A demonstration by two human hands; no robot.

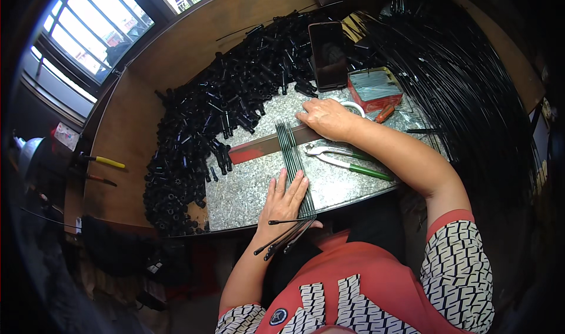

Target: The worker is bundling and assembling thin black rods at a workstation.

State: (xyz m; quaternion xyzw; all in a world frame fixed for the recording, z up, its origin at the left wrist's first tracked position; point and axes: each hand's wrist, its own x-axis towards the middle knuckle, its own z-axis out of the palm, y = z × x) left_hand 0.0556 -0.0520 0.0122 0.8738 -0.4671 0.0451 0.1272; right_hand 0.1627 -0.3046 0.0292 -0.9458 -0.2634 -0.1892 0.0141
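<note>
Laying my left hand (282,203) palm-down along a bundle of thin dark rods (290,149), I am holding its fingers nearly straight and close together, with only narrow gaps between them; they are pointing away from me. The rods are running just beside my index finger, and my thumb is showing on their other side. How tightly I am gripping, I cannot tell. The bundle is lying near the middle of a speckled grey board (247,199), crossing over a flat bar (259,145) that is red toward its left end. Near me, the rods' black-tipped ends (285,238) are bending leftward and fanning out over my wrist.

My right hand (326,119) is resting over the bar's other end, knuckles up, fingers curling down together; whether they are pinching it, I cannot tell, since my own hand is hiding the tips.

Just below my right forearm, green-handled pliers (368,170) are lying with their jaws toward the rods. Beyond that arm, an orange-handled tool (385,113) is resting near a red box (375,102), and a dark phone (328,57) is standing behind. Black tubular pieces (218,99) are heaping up on the left, while long black strands (459,69) are spreading across the right.
</note>
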